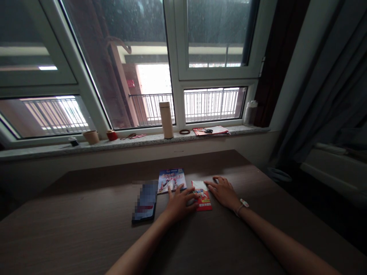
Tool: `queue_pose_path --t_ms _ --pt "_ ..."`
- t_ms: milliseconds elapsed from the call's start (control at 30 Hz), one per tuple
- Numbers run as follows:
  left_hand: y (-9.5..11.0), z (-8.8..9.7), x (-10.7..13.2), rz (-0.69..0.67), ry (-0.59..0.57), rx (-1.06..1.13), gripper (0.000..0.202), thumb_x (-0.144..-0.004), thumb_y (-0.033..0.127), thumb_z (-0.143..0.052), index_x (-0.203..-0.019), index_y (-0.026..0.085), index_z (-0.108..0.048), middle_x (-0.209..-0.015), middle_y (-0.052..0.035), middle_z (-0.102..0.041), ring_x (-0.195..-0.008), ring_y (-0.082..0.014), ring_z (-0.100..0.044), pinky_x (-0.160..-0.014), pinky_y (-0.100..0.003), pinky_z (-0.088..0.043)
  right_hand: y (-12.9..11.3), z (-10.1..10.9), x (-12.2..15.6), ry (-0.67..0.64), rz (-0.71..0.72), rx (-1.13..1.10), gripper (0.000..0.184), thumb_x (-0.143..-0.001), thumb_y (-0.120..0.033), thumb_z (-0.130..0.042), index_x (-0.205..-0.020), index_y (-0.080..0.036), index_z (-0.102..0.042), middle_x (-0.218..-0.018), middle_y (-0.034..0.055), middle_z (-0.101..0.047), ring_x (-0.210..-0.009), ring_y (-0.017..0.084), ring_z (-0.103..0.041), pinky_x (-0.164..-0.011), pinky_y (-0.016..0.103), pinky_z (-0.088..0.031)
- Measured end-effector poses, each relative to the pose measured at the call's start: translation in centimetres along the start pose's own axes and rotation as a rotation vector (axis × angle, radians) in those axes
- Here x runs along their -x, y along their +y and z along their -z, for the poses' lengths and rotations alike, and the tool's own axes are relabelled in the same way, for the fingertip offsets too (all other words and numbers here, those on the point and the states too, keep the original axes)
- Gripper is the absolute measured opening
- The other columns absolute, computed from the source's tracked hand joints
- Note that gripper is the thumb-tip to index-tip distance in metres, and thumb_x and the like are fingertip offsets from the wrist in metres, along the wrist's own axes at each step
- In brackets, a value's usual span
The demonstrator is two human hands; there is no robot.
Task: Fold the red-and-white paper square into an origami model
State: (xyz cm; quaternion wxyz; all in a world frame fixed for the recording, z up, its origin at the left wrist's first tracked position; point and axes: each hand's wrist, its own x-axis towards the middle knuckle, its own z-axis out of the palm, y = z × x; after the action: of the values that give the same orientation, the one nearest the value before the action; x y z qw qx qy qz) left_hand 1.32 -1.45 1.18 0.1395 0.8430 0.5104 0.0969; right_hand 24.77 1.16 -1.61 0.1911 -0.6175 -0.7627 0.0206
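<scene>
Flat on the brown table lies a small red and white printed packet [204, 198], its lower end red with white lettering. My left hand [179, 202] rests with fingers spread, the fingertips reaching the packet's left edge and the lower edge of a blue printed leaflet [172, 178]. On the packet's other side, my right hand [225, 192] lies palm down with fingers apart, its index fingertip at the packet's upper right edge. A bracelet circles the right wrist. Left of my left hand is a dark smartphone [146, 200], partly blurred out.
The table [86, 214] runs up to a wall under a stone windowsill [137, 142]. Along the sill stand a beige thermos [166, 120], a paper cup [91, 136], a red jar [111, 135], scissors [208, 130] on red papers and a clear bottle [250, 113]. A grey curtain [323, 76] hangs right.
</scene>
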Motion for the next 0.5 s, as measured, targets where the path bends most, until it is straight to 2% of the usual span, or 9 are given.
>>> queue_pose_path --t_ms 500 --pt "0.03 -0.05 0.0 -0.002 0.0 -0.005 0.033 -0.089 0.053 -0.057 -0.121 0.046 -0.062 -0.15 0.0068 -0.045 -0.143 -0.041 -0.021 -0.104 -0.078 0.012 0.24 -0.77 -0.22 0.056 -0.016 0.04 0.039 -0.096 -0.043 -0.047 -0.134 -0.044 -0.052 -0.132 0.0056 -0.052 -0.122 0.028 -0.044 -0.1 0.045 -0.037"
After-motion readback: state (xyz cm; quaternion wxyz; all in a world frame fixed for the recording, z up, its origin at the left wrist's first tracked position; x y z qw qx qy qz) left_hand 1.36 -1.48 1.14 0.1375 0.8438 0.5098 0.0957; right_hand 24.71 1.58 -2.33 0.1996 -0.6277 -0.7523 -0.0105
